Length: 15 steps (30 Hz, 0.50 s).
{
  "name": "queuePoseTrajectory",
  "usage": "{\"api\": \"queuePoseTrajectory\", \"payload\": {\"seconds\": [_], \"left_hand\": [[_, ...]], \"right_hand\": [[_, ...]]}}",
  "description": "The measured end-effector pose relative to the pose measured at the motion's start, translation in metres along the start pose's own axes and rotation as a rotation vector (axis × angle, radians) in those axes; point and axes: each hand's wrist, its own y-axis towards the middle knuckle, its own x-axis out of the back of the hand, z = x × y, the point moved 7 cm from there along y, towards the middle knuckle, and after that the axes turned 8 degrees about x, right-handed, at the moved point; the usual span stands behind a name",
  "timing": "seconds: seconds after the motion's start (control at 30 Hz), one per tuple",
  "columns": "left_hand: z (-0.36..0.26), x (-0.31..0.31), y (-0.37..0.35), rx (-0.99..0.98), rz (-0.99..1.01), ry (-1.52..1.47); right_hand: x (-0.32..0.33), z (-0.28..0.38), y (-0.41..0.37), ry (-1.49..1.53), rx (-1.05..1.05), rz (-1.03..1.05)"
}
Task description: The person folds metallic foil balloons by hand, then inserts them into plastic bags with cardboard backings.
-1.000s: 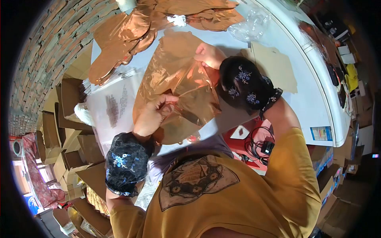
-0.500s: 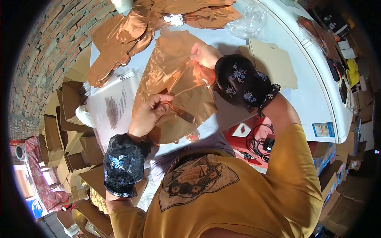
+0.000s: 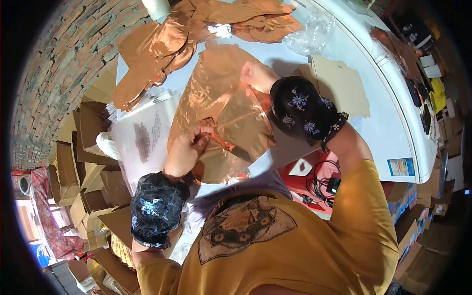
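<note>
Pinches thin shiny copper-coloured foil sheet [image 3: 209,81] w/ narrow fingers of bare L hand [image 3: 183,153] at approx 7 o'clock of it, likewise w/ bare R hand [image 3: 259,77] at approx 1. Lies spread on white tabletop [image 3: 388,130], 12 o'clock from torso. Nearby: flat copper-coloured foil pile [image 3: 152,44] at 10–11, clear printed plastic bags [image 3: 160,120] at 9, beige cardboard sheets [image 3: 341,88] at 2–3.

Glare flashes off the copper-coloured foil [image 3: 209,91] before you as shadow falls beside your right hand [image 3: 258,76] on the bright tabletop [image 3: 386,130]; fisheye curvature bends the brick wall [image 3: 73,64], and black swallows the corners.
</note>
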Motion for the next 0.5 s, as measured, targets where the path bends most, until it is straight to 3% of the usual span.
{"api": "queuePoseTrajectory", "payload": {"seconds": [0.5], "left_hand": [[0.007, 0.004, 0.005, 0.014, -0.033, 0.018]], "right_hand": [[0.005, 0.010, -0.004, -0.044, 0.032, 0.000]]}}
